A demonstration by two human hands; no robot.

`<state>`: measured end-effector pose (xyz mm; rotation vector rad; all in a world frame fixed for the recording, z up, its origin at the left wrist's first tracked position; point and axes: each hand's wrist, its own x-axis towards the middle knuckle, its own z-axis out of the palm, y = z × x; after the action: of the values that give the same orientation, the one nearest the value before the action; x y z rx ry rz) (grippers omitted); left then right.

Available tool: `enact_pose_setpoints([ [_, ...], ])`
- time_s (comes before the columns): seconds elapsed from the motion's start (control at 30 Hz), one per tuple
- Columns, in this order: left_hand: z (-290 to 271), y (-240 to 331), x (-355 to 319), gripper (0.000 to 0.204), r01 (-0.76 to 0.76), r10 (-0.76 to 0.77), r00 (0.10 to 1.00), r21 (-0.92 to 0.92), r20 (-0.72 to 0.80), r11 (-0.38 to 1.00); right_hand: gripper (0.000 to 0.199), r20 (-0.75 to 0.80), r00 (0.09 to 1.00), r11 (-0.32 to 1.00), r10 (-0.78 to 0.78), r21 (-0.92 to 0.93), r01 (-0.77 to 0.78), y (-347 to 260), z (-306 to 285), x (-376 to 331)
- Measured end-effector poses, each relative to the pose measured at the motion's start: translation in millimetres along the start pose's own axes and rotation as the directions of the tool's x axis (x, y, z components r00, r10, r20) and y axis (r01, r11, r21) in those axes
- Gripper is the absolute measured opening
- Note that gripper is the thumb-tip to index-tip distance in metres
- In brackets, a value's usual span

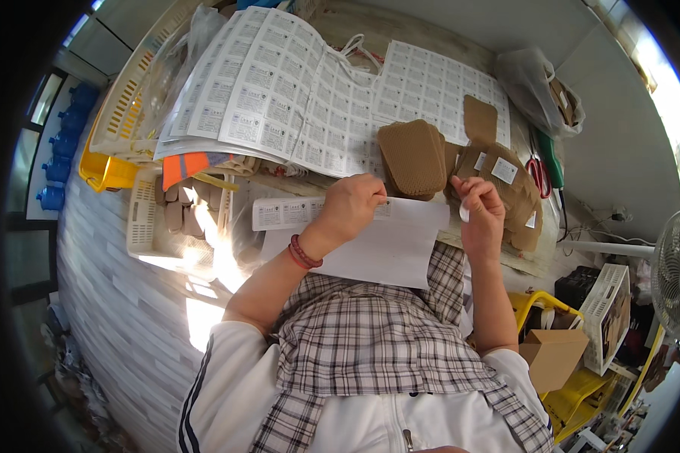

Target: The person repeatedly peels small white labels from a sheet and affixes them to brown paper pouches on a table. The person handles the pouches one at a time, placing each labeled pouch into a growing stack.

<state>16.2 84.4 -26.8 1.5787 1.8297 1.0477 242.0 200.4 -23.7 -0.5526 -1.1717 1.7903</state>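
A label sheet (340, 249) lies across my lap at the table's front edge, with a row of printed labels left along its top and the rest bare white backing. My left hand (353, 204), a red bracelet at its wrist, is closed in a pinch at the sheet's upper edge. Off to the right, my right hand (482, 215) is raised with curled fingers, and a small white label (465, 215) shows at its thumb and fingertips. Just beyond the hands sits a stack of brown insole-like pads (413, 158). Brown pads bearing white labels (517, 185) are heaped beside my right hand.
Large printed label sheets (268, 83) cover the table's far side. Red-handled scissors (538, 177) and a green-handled tool (553, 162) lie at the right edge. A white basket (140, 234) with brown pieces stands left, and a fan (676, 272) far right.
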Motion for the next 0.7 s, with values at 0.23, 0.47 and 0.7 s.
enact_pose_setpoints([
  [0.23,19,-2,10,0.011,-0.388,0.409,0.912,0.232,-0.044,0.892,0.005,0.069,0.972,0.795,0.223,-0.590,-0.140,-5,14,94],
  [0.47,22,-3,14,0.012,-0.388,0.403,0.915,0.233,-0.020,0.892,0.007,0.163,0.957,0.610,0.241,-0.792,-0.019,23,9,123],
  [0.7,25,-4,15,0.011,-0.379,0.397,0.918,0.255,-0.018,0.889,0.007,0.109,0.944,0.556,0.311,-0.826,-0.088,18,17,126],
])
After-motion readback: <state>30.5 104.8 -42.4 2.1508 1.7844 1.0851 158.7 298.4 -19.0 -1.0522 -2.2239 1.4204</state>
